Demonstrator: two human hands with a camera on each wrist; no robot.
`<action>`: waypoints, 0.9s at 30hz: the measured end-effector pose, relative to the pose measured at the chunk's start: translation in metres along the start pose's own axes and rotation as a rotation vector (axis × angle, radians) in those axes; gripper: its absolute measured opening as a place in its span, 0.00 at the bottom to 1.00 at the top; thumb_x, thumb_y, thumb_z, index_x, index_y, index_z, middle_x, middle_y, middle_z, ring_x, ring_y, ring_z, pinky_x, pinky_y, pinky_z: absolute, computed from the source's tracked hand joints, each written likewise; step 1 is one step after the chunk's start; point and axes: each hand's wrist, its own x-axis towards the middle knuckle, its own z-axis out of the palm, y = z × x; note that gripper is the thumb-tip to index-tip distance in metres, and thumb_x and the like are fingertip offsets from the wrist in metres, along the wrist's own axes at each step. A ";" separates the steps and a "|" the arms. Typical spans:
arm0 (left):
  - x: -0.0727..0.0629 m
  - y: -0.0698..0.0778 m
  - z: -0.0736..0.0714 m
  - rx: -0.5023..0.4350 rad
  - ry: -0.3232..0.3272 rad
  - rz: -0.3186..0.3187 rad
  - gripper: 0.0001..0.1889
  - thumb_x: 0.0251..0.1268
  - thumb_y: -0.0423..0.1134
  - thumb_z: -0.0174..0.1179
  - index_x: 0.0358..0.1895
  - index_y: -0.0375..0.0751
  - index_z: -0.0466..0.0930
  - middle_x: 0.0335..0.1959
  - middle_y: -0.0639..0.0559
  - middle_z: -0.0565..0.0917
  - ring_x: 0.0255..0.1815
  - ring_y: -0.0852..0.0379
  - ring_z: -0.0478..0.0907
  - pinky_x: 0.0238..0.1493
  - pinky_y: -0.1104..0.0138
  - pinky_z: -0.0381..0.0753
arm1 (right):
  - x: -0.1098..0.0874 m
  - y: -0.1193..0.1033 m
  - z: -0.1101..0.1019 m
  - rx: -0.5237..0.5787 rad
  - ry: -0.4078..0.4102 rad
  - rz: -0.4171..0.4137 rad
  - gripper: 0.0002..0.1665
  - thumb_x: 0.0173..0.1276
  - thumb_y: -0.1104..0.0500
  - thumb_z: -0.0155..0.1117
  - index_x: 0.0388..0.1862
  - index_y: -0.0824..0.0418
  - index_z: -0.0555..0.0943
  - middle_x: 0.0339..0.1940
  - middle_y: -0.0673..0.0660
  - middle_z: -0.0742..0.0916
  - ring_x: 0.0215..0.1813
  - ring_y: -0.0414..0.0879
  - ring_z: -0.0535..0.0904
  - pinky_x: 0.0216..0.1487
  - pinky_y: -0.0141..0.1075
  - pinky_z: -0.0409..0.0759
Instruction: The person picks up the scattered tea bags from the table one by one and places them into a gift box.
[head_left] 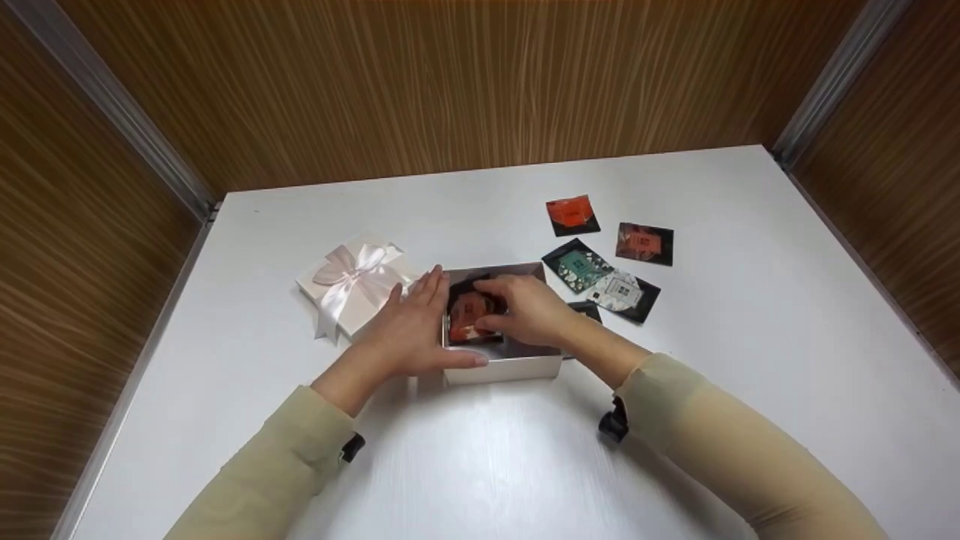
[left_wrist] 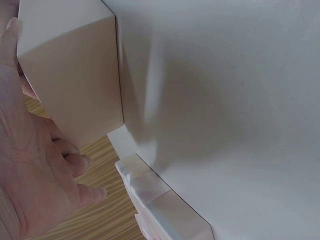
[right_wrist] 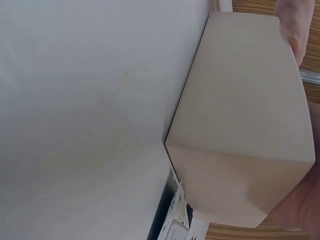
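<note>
A pale cardboard box sits on the table without a lid. Flat red and black sachets lie in its left part. My left hand rests along the box's left side with fingers straight, its thumb across the front rim. Reaching in over the right wall, my right hand holds the top red and black sachet with thumb and fingers at its right edge. The wrist views show the box's outer walls, with the left hand beside one; the sachets inside are hidden there.
Left of the box lies a pale lid with a satin bow. To the right are a red sachet, a dark red one, a green one and a white one. Another sachet is partly hidden under my right forearm.
</note>
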 end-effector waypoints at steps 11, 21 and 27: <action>0.000 -0.001 -0.003 0.005 -0.005 -0.001 0.77 0.49 0.92 0.50 0.86 0.31 0.38 0.88 0.36 0.40 0.88 0.41 0.43 0.83 0.39 0.43 | 0.005 -0.006 0.002 -0.134 -0.027 0.050 0.38 0.69 0.50 0.77 0.72 0.68 0.79 0.58 0.65 0.88 0.59 0.59 0.85 0.64 0.53 0.81; -0.001 -0.001 -0.001 -0.002 -0.004 0.003 0.77 0.50 0.91 0.52 0.86 0.31 0.38 0.88 0.36 0.40 0.88 0.41 0.43 0.83 0.38 0.43 | 0.009 -0.007 0.005 -0.195 -0.091 0.096 0.38 0.71 0.48 0.75 0.74 0.65 0.78 0.62 0.65 0.86 0.63 0.60 0.83 0.65 0.54 0.80; 0.000 -0.001 0.000 -0.009 0.012 0.014 0.76 0.50 0.90 0.53 0.86 0.31 0.39 0.87 0.35 0.41 0.87 0.41 0.43 0.83 0.38 0.44 | 0.009 -0.007 0.005 -0.197 -0.086 0.104 0.37 0.72 0.49 0.74 0.74 0.63 0.78 0.64 0.65 0.85 0.64 0.60 0.82 0.65 0.55 0.80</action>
